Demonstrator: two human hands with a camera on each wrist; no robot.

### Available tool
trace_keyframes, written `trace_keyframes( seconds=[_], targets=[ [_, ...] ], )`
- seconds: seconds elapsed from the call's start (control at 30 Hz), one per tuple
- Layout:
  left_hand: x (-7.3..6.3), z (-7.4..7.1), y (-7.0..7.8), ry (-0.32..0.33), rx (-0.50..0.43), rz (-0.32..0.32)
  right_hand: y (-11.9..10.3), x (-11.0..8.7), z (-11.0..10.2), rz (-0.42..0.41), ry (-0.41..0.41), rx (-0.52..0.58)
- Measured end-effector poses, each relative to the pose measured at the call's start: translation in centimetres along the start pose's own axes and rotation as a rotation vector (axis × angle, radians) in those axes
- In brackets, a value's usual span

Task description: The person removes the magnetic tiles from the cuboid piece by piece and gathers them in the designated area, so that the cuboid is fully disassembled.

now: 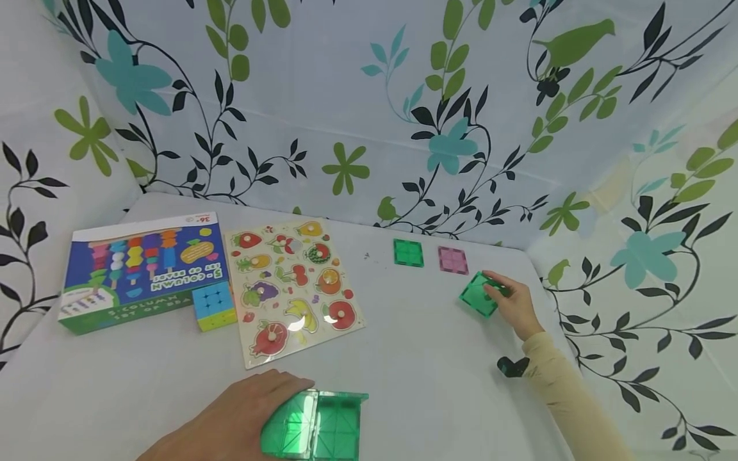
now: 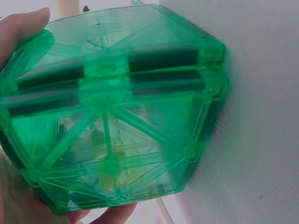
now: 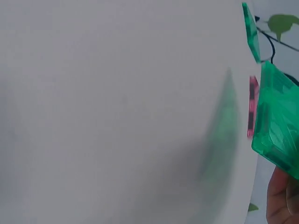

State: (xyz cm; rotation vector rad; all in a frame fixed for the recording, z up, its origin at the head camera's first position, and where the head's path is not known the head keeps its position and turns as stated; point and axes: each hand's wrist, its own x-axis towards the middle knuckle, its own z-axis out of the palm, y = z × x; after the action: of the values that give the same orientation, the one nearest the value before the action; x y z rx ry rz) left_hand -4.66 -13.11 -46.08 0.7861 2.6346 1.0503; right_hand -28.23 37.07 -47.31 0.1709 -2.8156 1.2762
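Observation:
At the near edge of the table, my left hand [image 1: 242, 410] grips a box-like form of joined translucent green square tiles [image 1: 337, 426]. In the left wrist view these green tiles [image 2: 112, 140] fill most of the picture, with fingers and thumb around their left side. Over the right part of the table, my right hand [image 1: 516, 307] pinches a single green magnetic tile [image 1: 478, 295]. The right wrist view shows that green tile [image 3: 280, 116] raised above the surface, casting a green shadow. Beyond it lie a pink tile [image 1: 453, 260] and another green tile [image 1: 408, 253], flat on the table.
On the left lie a bead-set box [image 1: 144, 262], a cube puzzle [image 1: 213, 305] and a wooden fruit peg puzzle [image 1: 296, 288]. A small dark object [image 1: 512, 367] sits beside the right sleeve. Patterned cloth [image 1: 346, 96] hangs behind the white table [image 1: 415, 346].

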Motion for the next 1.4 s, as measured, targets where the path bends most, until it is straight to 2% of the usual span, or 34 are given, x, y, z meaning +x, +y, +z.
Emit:
trace_keyframes(
  seconds=[0.1,0.37,0.5,0.73,0.9,1.07,1.2,1.4],
  targets=[
    [0.0,0.0,0.0,-0.003,0.009,0.0,0.8,1.5,-1.6,0.065,-0.038,-0.03],
    [0.1,-0.1,0.0,0.005,0.049,0.017,3.2,5.8,-4.9,0.173,-0.189,-0.093],
    [0.0,-0.2,0.0,0.003,0.052,0.013,3.9,7.4,-5.8,0.236,-0.215,-0.083],
    [-0.1,-0.6,0.3,-0.004,0.042,0.009,4.9,9.2,-5.1,0.249,-0.184,-0.122],
    [-0.1,-0.5,0.3,0.008,0.047,0.017,4.9,10.2,-4.6,0.232,-0.214,-0.164],
    [-0.1,-0.3,0.1,0.013,0.025,0.024,4.6,11.0,-4.1,0.189,-0.248,-0.255],
    [0.0,0.0,-0.1,0.019,0.029,0.034,4.9,11.6,-3.6,0.202,-0.296,-0.302],
    [0.0,0.1,-0.3,0.022,0.053,0.036,5.1,12.1,-3.0,0.252,-0.411,-0.417]
  ],
)
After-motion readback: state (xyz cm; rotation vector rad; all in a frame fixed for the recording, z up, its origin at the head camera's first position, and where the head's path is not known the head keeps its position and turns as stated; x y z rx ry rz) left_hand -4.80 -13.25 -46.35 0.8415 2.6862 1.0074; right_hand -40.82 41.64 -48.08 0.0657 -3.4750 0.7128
